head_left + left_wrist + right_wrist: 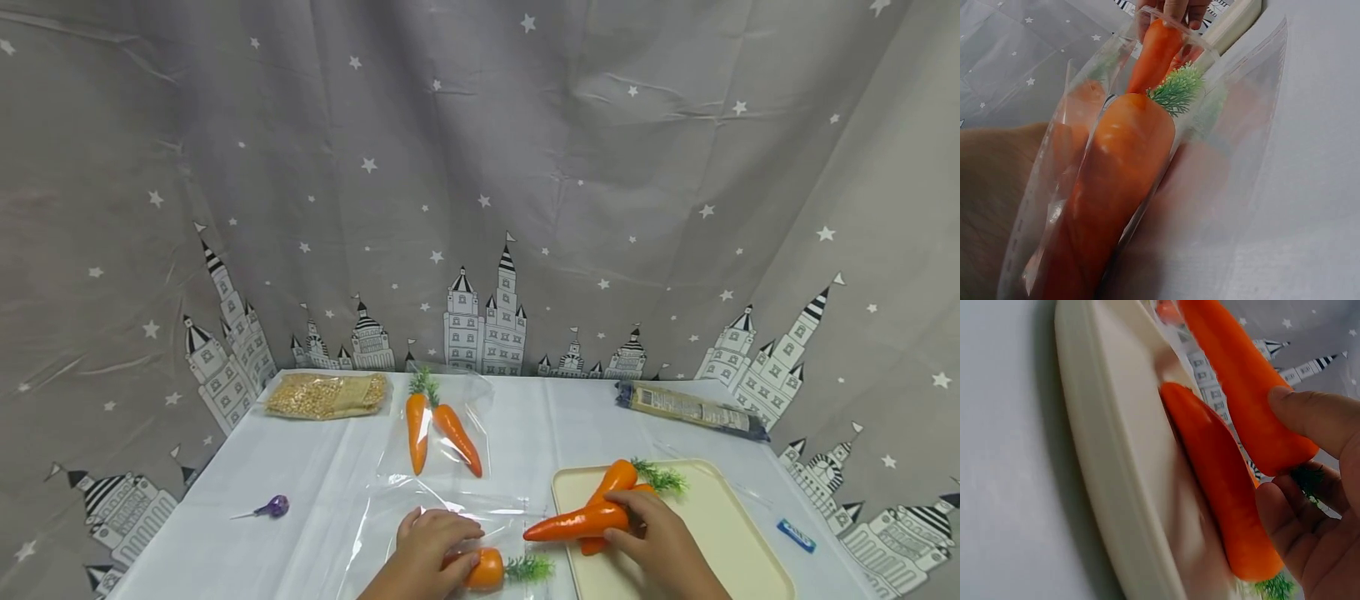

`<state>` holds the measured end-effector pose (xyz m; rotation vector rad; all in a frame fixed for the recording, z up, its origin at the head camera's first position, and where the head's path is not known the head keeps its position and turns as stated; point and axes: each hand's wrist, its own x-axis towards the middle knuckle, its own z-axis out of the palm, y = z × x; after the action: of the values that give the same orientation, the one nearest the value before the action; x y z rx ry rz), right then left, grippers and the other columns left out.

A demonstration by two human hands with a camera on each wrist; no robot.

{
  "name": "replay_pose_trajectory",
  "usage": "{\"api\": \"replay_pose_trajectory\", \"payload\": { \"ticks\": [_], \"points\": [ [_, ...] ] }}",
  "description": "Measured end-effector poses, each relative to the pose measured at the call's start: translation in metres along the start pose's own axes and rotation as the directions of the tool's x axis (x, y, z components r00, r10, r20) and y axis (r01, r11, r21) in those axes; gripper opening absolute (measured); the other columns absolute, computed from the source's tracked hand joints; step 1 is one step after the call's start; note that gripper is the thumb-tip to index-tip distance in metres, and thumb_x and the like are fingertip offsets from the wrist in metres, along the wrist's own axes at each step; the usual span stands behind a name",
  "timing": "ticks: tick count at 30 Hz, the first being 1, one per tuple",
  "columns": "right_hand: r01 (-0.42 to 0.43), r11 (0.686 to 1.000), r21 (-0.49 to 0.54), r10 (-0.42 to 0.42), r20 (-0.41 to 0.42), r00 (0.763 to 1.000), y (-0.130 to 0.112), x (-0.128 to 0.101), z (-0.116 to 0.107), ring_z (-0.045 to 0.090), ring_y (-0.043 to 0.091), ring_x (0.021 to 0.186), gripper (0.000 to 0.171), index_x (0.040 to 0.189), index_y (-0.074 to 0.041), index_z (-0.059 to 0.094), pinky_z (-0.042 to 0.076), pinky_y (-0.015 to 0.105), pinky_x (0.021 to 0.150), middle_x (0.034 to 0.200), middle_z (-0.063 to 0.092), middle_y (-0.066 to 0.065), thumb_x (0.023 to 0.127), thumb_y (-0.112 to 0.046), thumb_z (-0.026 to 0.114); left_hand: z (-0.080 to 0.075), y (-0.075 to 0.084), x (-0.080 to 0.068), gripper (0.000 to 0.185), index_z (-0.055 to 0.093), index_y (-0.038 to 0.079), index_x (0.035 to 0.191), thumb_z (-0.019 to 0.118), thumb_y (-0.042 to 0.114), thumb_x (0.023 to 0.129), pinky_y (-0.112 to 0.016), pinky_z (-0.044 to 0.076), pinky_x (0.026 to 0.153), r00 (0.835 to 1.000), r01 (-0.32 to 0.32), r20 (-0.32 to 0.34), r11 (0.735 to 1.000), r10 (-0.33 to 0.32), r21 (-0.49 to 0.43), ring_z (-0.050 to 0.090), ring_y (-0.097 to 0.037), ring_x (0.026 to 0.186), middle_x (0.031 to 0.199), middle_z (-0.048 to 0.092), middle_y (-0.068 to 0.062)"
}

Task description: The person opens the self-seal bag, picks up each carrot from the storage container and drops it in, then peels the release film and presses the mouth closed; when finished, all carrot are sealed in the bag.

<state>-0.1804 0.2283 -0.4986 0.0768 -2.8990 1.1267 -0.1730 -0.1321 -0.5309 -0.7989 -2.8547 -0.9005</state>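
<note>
My left hand [431, 550] grips an orange carrot [489, 570] with a green frilly top, inside a clear plastic bag [1244, 162]. The left wrist view shows this carrot large, its wide end toward the bag's mouth. My right hand [660, 533] holds another carrot [577, 525] near its thick end, thumb on one side, its tip pointing left toward the bagged one. Below it a carrot [1216, 481] lies on the cream tray [731, 525], its green top [663, 477] toward the back. In the right wrist view the held carrot is above the tray carrot.
Behind my left hand lies a clear bag with two carrots [417, 433]. A bag of yellowish kernels [326, 396] is at the back left, a long dark-ended packet [690, 408] at the back right. A purple lollipop [278, 506] lies left, a small blue packet [797, 535] right.
</note>
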Motion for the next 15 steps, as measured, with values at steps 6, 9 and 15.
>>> {"api": "replay_pose_trajectory", "payload": {
  "ticks": [6, 9, 15],
  "points": [
    [0.020, 1.000, -0.002, -0.020, -0.011, 1.000, -0.005, 0.001, 0.011, 0.061, 0.011, 0.104, 0.044, 0.125, -0.025, 0.073, 0.055, 0.032, 0.090, 0.123, 0.070, -0.005, 0.083, -0.022, 0.089, 0.001, -0.001, 0.000, 0.022, 0.076, 0.029, 0.115, 0.073, 0.041, 0.097, -0.079, 0.031, 0.103, 1.000, -0.001, -0.007, 1.000, 0.001, 0.001, 0.059, -0.018, 0.116, 0.116, 0.072, 0.019],
    [0.038, 0.999, 0.024, -0.038, 0.021, 0.999, -0.006, 0.002, 0.015, 0.062, 0.010, 0.107, 0.045, 0.127, -0.025, 0.072, 0.056, 0.031, 0.091, 0.127, 0.069, -0.005, 0.085, -0.026, 0.088, 0.001, -0.001, -0.001, 0.022, 0.076, 0.028, 0.115, 0.074, 0.040, 0.096, -0.079, 0.032, 0.101, 0.999, -0.020, -0.031, 1.000, 0.020, 0.005, 0.059, -0.018, 0.115, 0.117, 0.072, 0.019],
    [0.106, 0.989, 0.098, -0.115, 0.092, 0.989, -0.010, 0.006, 0.019, 0.064, 0.010, 0.098, 0.049, 0.132, -0.015, 0.069, 0.057, 0.022, 0.083, 0.123, 0.070, -0.001, 0.088, -0.031, 0.085, 0.000, 0.000, -0.002, 0.023, 0.075, 0.027, 0.115, 0.073, 0.041, 0.097, -0.079, 0.033, 0.100, 0.998, -0.041, -0.057, 0.999, 0.041, -0.006, 0.060, -0.019, 0.115, 0.118, 0.073, 0.017]
  ]
}}
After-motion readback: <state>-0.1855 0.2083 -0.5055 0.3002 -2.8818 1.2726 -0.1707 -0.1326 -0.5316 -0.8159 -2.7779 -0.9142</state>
